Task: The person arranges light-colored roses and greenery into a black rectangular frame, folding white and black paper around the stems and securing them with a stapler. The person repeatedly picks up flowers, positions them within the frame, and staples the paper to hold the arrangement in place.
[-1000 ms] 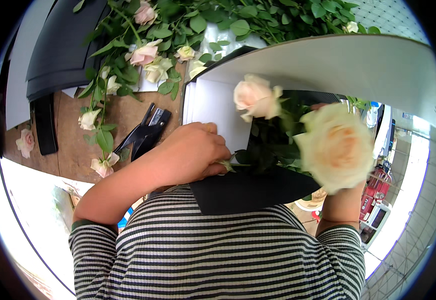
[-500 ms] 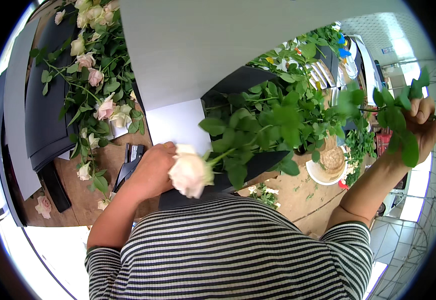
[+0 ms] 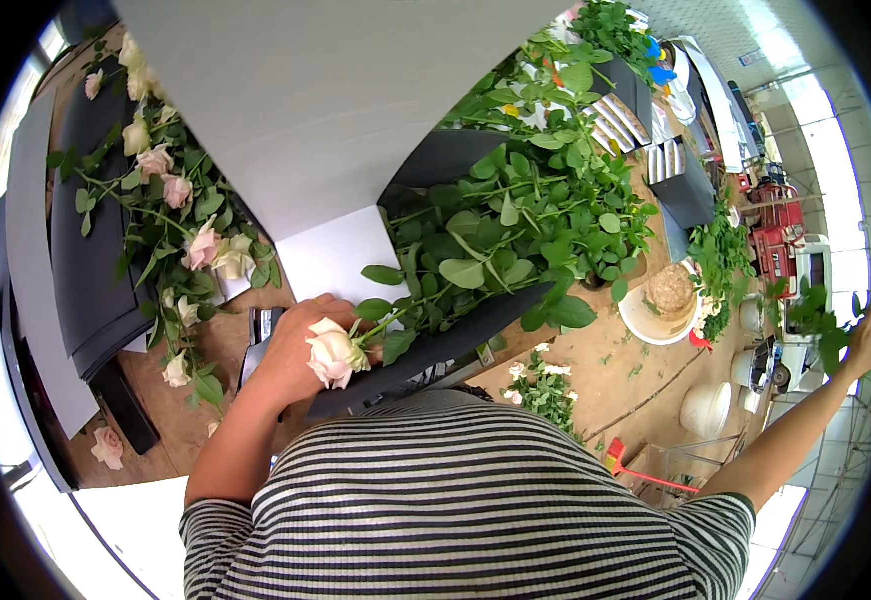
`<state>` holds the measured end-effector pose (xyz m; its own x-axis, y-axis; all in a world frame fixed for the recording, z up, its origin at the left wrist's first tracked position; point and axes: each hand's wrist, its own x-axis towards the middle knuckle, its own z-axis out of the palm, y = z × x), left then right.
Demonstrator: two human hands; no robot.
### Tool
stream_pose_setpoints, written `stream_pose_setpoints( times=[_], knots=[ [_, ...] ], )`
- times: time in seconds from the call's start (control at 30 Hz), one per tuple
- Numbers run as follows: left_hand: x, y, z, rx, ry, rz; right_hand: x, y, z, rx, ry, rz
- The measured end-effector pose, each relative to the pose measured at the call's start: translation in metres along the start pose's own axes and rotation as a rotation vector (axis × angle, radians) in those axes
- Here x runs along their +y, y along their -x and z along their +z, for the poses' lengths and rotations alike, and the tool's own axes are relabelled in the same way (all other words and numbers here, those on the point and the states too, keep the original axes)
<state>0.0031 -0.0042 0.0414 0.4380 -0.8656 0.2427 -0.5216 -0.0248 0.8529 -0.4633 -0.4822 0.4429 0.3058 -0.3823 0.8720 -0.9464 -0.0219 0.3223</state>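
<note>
A pale pink rose lies against the back of my left hand. My fingers curl by its stem, partly hidden behind bloom and leaves. The stem runs right into a mass of leafy rose stems, which lies between sheets of black wrapping paper. A white sheet lies beside that hand, and a large grey sheet rises behind it. Far out to the right, my right hand is closed on a leafy sprig, with its fingertips small and near the picture's rim.
Loose roses lie on a stack of black sheets at the left. A stapler-like black tool is beside my left wrist. Rightward are a white basin, a dark box, a white bucket and a red-headed brush.
My right hand has swung farther out and down to the right with the leafy sprig. The rose has dropped nearer my left hand. The grey sheet appears shifted left as the view turned.
</note>
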Motion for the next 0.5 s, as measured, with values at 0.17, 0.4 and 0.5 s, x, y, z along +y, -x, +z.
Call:
stream_pose_setpoints(
  times=[0.17, 0.4, 0.5],
  knots=[
    [-0.018, 0.007, 0.008, -0.067, 0.091, -0.114, -0.111, 0.103, 0.049, -0.945, -0.548, -0.171],
    [-0.007, 0.009, 0.005, -0.197, 0.418, -0.606, -0.476, 0.213, -0.135, -1.306, -1.841, -1.464],
    [-0.007, 0.008, 0.005, -0.212, 0.050, -0.396, -0.515, 0.243, -0.152, -1.538, -1.584, -1.813]
  ],
)
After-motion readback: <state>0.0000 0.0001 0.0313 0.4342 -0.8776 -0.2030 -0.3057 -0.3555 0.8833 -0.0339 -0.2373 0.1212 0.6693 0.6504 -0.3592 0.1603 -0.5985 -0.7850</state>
